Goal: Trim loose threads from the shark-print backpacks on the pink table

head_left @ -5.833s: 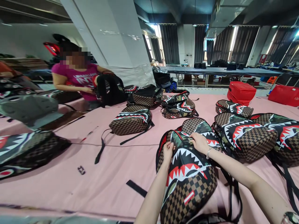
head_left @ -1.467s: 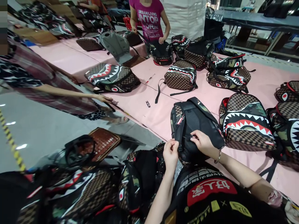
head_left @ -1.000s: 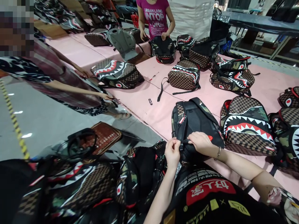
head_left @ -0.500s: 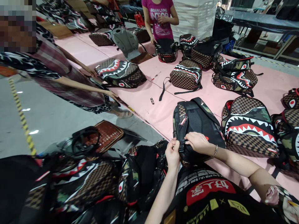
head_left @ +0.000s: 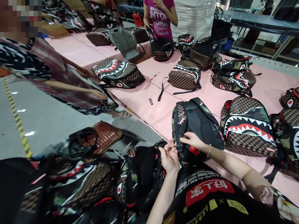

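Observation:
A black backpack [head_left: 198,124] lies in front of me on the pink table, its padded back and shoulder straps facing up. My right hand [head_left: 192,141] rests over its lower part, closed on a slim dark pointed tool [head_left: 185,136] whose tip sticks out past the fingers. Something red [head_left: 194,151] shows below that palm; whether it belongs to the tool I cannot tell. At the bag's lower left edge, beside the strap buckle [head_left: 179,147], my left hand [head_left: 169,154] is open, palm up, with its fingers apart.
A shark-mouth checkered backpack [head_left: 249,127] stands right of mine. More bags [head_left: 184,74] are spread across the pink table [head_left: 140,96]. Several bags [head_left: 140,174] are piled at my lower left, near a woven brown seat [head_left: 107,137]. One person stands at left, another [head_left: 161,18] across the table.
My left hand has let go at the strap's end, moved slightly left and opened. My right hand has shifted a little left, the dark tool now showing more. The person at left has drawn a hand back.

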Action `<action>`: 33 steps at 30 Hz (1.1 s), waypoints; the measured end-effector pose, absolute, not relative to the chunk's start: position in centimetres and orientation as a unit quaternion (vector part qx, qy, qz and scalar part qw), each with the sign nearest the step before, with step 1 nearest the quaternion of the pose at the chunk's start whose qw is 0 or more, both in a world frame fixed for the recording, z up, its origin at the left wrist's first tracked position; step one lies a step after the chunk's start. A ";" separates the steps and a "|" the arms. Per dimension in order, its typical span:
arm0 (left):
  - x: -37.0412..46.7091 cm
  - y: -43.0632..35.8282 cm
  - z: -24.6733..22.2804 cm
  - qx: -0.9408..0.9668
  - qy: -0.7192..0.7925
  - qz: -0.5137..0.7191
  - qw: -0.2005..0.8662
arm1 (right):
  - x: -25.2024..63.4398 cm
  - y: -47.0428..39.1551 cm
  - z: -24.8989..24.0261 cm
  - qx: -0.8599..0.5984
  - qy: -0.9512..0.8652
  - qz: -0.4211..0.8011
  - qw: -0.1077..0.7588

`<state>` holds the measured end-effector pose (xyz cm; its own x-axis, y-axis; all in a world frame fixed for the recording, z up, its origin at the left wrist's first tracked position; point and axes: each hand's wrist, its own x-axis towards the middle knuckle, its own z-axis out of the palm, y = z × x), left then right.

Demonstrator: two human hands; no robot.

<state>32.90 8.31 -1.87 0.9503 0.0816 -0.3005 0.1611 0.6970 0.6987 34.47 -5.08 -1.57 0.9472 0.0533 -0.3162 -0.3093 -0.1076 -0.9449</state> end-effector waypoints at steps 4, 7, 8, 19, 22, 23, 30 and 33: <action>32.4 8.4 -3.2 0.597 0.067 -0.025 0.799 | 36.2 -3.9 -0.3 -0.792 0.094 0.088 0.597; 32.4 8.5 -3.9 0.739 0.006 -0.003 0.674 | 36.9 -3.6 1.2 -0.863 0.083 0.044 0.496; 32.4 8.5 -4.0 0.772 0.001 0.037 0.634 | 37.1 -3.4 1.6 -0.878 0.077 0.037 0.470; 32.6 10.1 -4.1 0.684 0.122 0.035 0.718 | 37.2 -3.6 1.4 -0.854 0.015 0.074 0.515; 32.8 10.4 -3.8 0.530 0.187 -0.094 0.822 | 36.3 -4.2 -0.3 -0.841 0.052 0.030 0.537; 32.9 10.5 -3.7 0.480 0.206 -0.130 0.843 | 35.9 -4.4 -1.0 -0.843 0.054 0.019 0.536; 33.3 10.6 -3.4 0.332 0.288 -0.199 0.876 | 34.3 -5.3 -3.8 -0.893 -0.057 0.003 0.447; 33.4 10.5 -3.5 0.335 0.301 -0.197 0.871 | 34.7 -5.1 -4.0 -0.912 -0.106 -0.011 0.396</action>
